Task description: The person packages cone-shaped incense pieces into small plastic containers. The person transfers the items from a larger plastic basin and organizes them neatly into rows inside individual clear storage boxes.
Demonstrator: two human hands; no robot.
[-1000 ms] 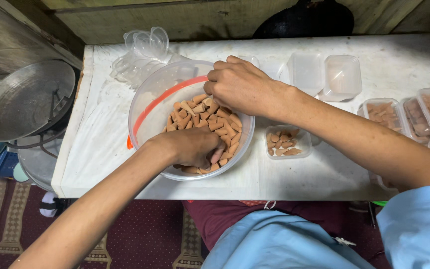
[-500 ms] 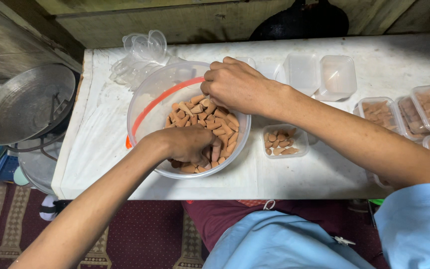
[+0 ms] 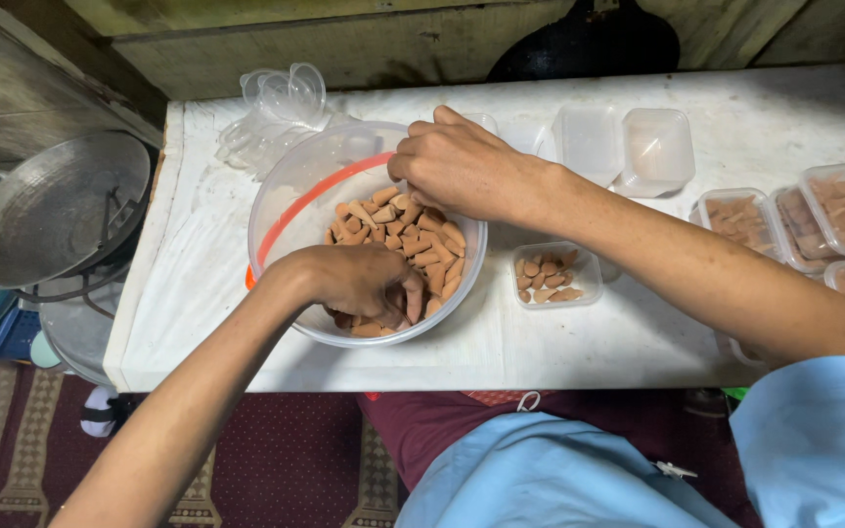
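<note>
The clear round tub (image 3: 290, 210) with an orange band stands on the white desk (image 3: 638, 337), and everything here is placed from it. At its near rim the left hand (image 3: 359, 279) reaches in over the edge, fingers curled down into the heap of brown cone pieces (image 3: 413, 240); whether its grip has closed on any cannot be told, since the fingertips are buried. Over the tub's far right rim the right hand (image 3: 462, 166) hovers, its grip pinched nearly shut with thumb and fingertips together above the cones; what they hold is too small to make out. Just right of the tub sits a small clear box (image 3: 550, 276) partly filled with cones. Further right are filled, lidded boxes (image 3: 784, 225). Beyond the tub lie empty clear boxes (image 3: 628, 147) and a cluster of clear lids (image 3: 281, 98). Left of the tub, off the desk, stands a metal pan (image 3: 51, 205).
</note>
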